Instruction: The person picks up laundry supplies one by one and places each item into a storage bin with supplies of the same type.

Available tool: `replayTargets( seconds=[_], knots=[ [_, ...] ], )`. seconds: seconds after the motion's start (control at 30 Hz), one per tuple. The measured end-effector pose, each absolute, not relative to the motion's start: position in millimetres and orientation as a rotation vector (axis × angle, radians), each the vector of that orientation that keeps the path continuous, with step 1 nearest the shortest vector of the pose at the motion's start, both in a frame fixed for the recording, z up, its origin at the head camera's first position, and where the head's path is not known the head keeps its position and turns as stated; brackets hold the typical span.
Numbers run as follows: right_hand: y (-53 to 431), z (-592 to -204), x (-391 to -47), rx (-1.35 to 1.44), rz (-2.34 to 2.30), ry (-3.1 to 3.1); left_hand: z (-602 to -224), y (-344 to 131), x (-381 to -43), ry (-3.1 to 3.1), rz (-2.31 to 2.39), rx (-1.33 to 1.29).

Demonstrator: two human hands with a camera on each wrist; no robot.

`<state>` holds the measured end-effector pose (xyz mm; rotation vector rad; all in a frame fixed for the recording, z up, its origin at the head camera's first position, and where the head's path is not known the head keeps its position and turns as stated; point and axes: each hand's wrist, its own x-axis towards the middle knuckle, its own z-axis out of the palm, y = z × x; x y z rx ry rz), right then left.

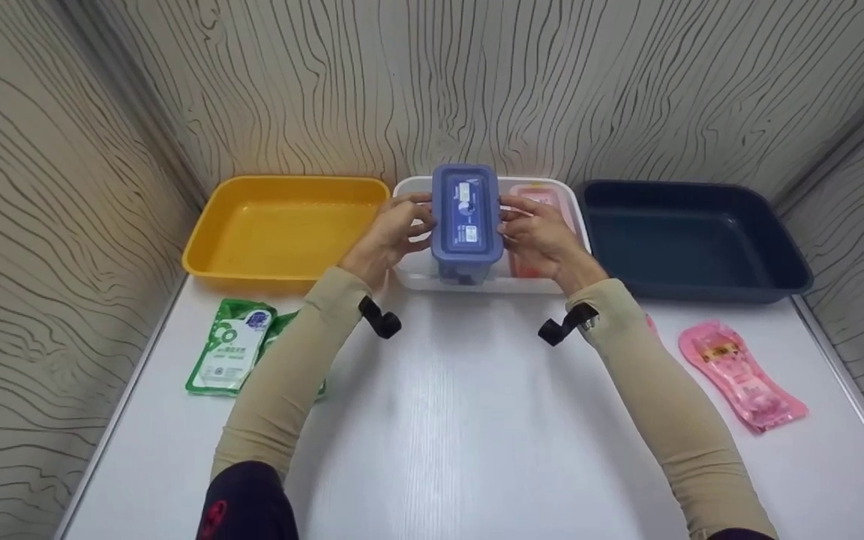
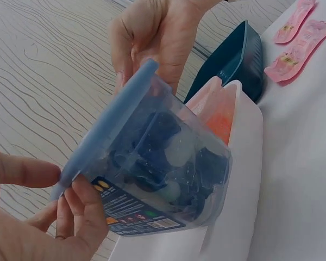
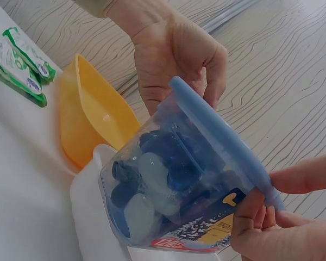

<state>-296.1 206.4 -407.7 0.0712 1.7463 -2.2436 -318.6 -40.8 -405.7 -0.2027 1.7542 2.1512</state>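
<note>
A clear plastic tub (image 2: 168,157) with a blue lid (image 1: 466,214) is held up between both hands, over the white bin (image 1: 432,284). Blue and whitish pods (image 3: 152,174) show through its walls. My left hand (image 1: 391,232) grips the lid's left edge, thumb and fingers pinching the rim in the left wrist view. On the right edge, my right hand (image 1: 548,240) pinches the rim the same way. The tub hangs tilted in both wrist views. Inside the white bin's right side lies a pink-lidded container (image 1: 541,196), partly covered by the right hand.
A yellow bin (image 1: 274,282) stands left of the white one, a dark blue bin (image 1: 702,291) right of it. Green-and-white pouches (image 1: 229,349) lie at the left, partly behind the left sleeve. Pink packets (image 1: 739,375) lie at the right. Patterned walls (image 1: 432,90) enclose the table.
</note>
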Motion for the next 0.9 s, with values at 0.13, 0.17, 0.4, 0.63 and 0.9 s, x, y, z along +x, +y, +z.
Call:
replayTargets(
  seconds=[0.13,0.17,0.4,0.63,0.9],
  knots=[
    [205.7,-410.3,-304.0,0.093,-2.257,1.774,-410.1,-33.6,-326.6,1.745,2.212,-0.210],
    [205.1,-411.2,-306.1,0.098,-2.273,1.767,-411.5,-32.1,-328.5,1.737,2.228,-0.211],
    [199.8,-417.8,-315.4,0.081,-2.418,1.666,-420.8,-28.2,-336.4,1.651,2.304,-0.176],
    [195.2,-423.8,-317.2,0.063,-2.427,1.681,-430.7,-32.8,-341.2,1.583,2.332,-0.181],
    [189.7,-437.0,-320.1,0.062,-2.408,1.683,-441.0,-33.6,-341.6,1.551,2.348,-0.244]
  ],
)
